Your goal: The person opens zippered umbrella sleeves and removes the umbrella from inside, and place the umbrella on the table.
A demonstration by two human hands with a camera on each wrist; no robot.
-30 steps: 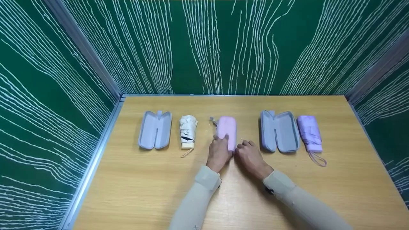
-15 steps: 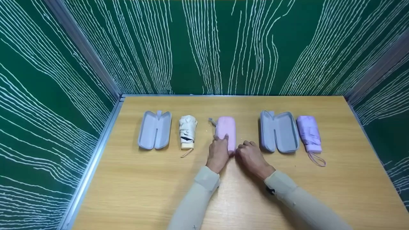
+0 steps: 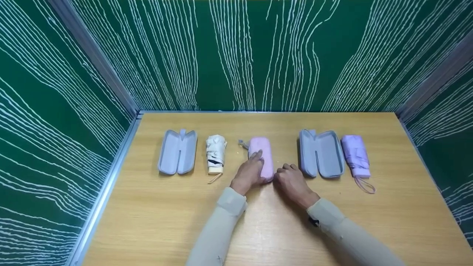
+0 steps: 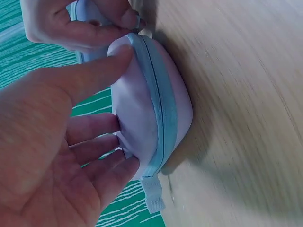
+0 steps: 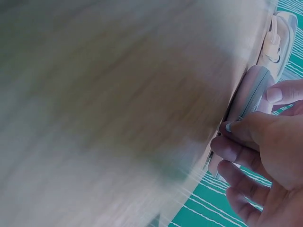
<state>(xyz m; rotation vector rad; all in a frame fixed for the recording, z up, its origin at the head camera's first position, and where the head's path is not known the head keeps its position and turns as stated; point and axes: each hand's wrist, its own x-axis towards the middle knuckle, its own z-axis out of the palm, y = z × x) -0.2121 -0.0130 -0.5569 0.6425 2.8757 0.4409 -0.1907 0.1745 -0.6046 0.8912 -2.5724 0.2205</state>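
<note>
A pink zip case (image 3: 261,142) lies on the wooden table with its long side pointing away from me. My left hand (image 3: 248,173) holds it, thumb at the near end and fingers spread over the top, as the left wrist view shows. Around its side runs a grey-blue zipper band (image 4: 163,94), whose edges meet along the stretch seen there. A fabric tab (image 4: 152,194) sticks out at the far end. At the near right corner my right hand (image 3: 292,183) pinches the zipper pull between thumb and index finger; the fingertips mostly hide it.
Left of the case lie a folded cream umbrella (image 3: 215,151) and an opened grey case (image 3: 188,157). On the right are another opened grey case (image 3: 330,155) and a folded purple umbrella (image 3: 356,157) with a wrist loop (image 3: 366,184). Green walls (image 3: 221,55) enclose the table.
My left hand has turned and shifted its fingers on the pink case, its wrist moving left. The case's near end has swung slightly right and towards me. The right hand stays nearly still.
</note>
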